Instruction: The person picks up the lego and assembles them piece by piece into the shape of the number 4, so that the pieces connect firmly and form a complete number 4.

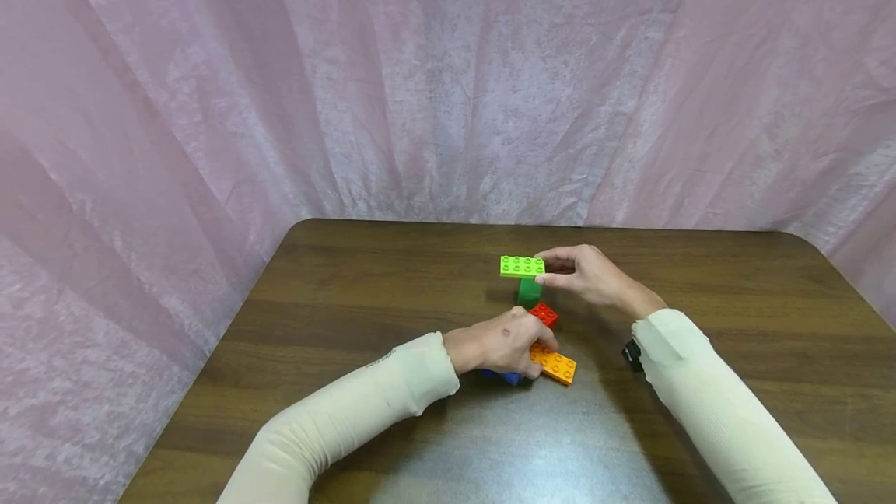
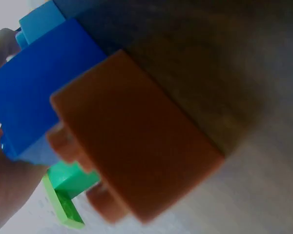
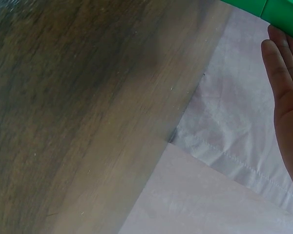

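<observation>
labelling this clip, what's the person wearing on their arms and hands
Both arms wear long, close-fitting cream sleeves that end at the wrists. The left sleeve has faint small lettering near the cuff, too small to read. A small black device sits by the right sleeve cuff. The left hand and right hand are bare: no gloves visible.
</observation>
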The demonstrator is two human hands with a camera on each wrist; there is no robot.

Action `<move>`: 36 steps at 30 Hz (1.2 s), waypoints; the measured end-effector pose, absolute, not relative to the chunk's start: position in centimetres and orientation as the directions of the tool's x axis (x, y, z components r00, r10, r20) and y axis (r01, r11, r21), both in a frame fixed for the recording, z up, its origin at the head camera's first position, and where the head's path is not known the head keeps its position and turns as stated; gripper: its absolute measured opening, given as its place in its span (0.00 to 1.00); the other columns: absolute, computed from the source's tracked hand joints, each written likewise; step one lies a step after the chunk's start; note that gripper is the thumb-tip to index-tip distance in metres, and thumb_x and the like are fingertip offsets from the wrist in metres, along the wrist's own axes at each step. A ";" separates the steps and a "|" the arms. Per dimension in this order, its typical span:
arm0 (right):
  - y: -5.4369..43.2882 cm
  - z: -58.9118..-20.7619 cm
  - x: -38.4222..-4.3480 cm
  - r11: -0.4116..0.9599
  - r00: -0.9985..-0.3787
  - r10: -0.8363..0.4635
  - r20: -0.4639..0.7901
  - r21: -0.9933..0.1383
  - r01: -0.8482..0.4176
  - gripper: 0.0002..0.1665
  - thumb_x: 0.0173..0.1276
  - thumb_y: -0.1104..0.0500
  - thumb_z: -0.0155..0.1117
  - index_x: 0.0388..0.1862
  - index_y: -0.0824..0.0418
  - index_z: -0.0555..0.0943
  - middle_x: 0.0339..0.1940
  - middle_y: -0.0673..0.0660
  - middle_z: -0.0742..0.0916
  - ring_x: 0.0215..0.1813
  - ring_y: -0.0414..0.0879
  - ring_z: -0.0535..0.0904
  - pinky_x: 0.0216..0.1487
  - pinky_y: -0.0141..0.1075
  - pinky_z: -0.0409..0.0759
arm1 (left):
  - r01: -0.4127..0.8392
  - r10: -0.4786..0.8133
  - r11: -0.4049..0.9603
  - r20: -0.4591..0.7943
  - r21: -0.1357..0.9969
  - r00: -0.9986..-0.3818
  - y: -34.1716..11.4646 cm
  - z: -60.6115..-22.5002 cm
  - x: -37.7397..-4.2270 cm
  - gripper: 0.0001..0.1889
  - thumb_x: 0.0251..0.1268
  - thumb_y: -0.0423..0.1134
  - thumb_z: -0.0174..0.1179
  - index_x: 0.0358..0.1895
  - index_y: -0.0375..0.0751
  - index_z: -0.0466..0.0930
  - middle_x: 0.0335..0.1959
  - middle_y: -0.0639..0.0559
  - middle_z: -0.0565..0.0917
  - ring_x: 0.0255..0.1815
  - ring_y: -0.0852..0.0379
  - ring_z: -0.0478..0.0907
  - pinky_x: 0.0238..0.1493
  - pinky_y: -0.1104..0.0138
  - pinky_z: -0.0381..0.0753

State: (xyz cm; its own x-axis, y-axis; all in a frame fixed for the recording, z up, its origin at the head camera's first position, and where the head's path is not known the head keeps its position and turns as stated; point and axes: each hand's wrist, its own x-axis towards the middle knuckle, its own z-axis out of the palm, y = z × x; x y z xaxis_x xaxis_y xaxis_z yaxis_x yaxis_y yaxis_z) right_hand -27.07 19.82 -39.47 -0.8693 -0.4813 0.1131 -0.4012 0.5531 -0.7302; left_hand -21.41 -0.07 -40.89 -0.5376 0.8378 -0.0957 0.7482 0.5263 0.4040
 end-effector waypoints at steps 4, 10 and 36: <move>19.8 -39.4 -27.0 0.559 -0.871 -0.479 0.107 -0.728 -0.397 0.26 0.69 0.57 0.70 0.61 0.70 0.79 0.48 0.62 0.88 0.50 0.52 0.85 0.49 0.43 0.84 | 0.761 0.848 0.486 -0.020 0.430 -0.530 -0.8 -40.0 -21.6 0.17 0.57 0.38 0.72 0.52 0.43 0.88 0.41 0.60 0.86 0.32 0.67 0.74 0.35 0.82 0.73; 19.7 -39.3 -26.9 0.560 -0.872 -0.480 0.094 -0.733 -0.387 0.26 0.70 0.57 0.69 0.62 0.70 0.78 0.50 0.63 0.88 0.51 0.54 0.85 0.49 0.42 0.84 | 0.746 0.826 0.463 0.072 0.479 -0.559 -3.0 -38.0 -22.3 0.18 0.58 0.37 0.71 0.53 0.40 0.87 0.47 0.54 0.86 0.38 0.64 0.76 0.40 0.81 0.75; 19.8 -39.2 -26.9 0.575 -0.874 -0.475 0.096 -0.718 -0.391 0.28 0.70 0.55 0.69 0.63 0.70 0.78 0.50 0.63 0.88 0.49 0.51 0.85 0.48 0.41 0.84 | 0.727 0.649 0.500 0.352 0.471 -0.675 -8.2 -36.2 -27.7 0.14 0.60 0.34 0.71 0.49 0.36 0.88 0.49 0.47 0.87 0.47 0.55 0.83 0.49 0.69 0.82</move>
